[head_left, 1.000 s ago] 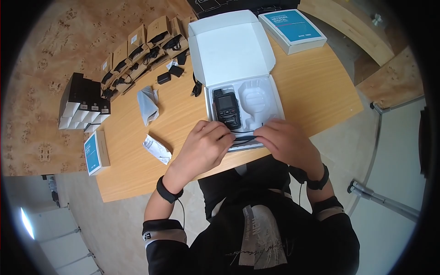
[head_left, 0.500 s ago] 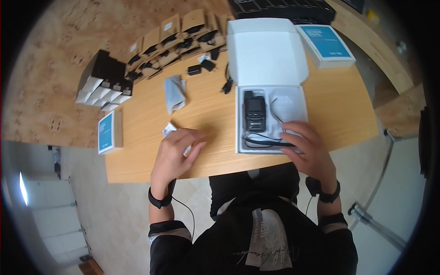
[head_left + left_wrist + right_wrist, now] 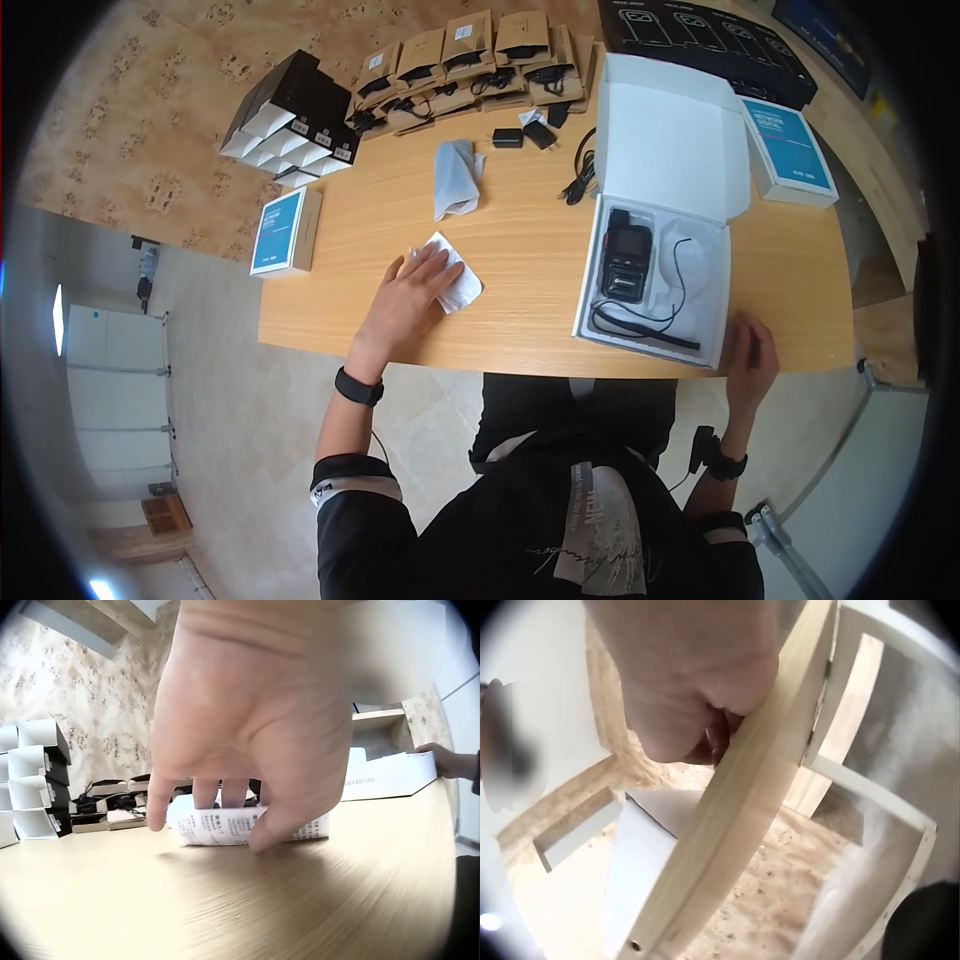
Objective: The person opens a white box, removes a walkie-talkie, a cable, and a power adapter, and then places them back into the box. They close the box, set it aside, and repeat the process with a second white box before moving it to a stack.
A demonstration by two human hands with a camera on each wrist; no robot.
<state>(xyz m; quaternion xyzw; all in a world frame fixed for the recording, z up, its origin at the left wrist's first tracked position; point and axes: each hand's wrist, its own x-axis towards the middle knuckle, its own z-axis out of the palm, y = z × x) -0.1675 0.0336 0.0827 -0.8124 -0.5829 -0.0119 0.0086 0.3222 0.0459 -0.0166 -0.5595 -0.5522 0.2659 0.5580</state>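
Your left hand lays straight, spread fingers over the white packet, apparently steadying it against the worktop; your right hand, loosely curled, idles beside the box, whose tray cradles the radio

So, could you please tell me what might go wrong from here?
The open white cardboard box sits near the front edge of the pale wooden table, with the right hand close by, so a bump might push it off.
The thin black cord lies loosely looped inside and could get caught if the lid closed.
The left hand touches the white printed packet; a hard grip might crease it.
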